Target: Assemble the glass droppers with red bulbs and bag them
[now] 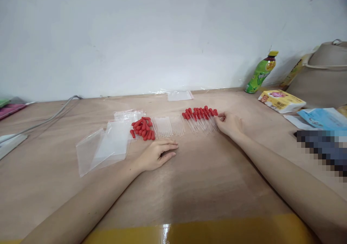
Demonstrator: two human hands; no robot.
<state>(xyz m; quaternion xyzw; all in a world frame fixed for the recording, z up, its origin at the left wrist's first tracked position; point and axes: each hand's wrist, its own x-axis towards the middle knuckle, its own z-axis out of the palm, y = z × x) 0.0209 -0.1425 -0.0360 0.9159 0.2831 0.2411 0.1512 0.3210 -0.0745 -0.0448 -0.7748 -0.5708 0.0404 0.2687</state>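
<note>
My left hand [159, 153] lies on the table with its fingers stretched out and apart, holding nothing. Just beyond it is a heap of red rubber bulbs [143, 128]. Thin clear glass tubes [164, 126] lie side by side to the right of the heap. Further right, droppers [200, 118] with red bulbs on clear tubes form a slanting row, bulbs away from me. At that row's right end, my right hand [229, 124] has its thumb and fingers closed on the outermost dropper [215, 112]; the fingers partly hide it.
Clear plastic bags [111, 142] lie left of the bulbs, and another small bag [180, 95] sits by the wall. On the right are a green drink bottle [260, 74], a yellow tissue pack [282, 101], a blue packet [325, 118] and a grey bag [325, 77]. A cable [51, 119] crosses the left side.
</note>
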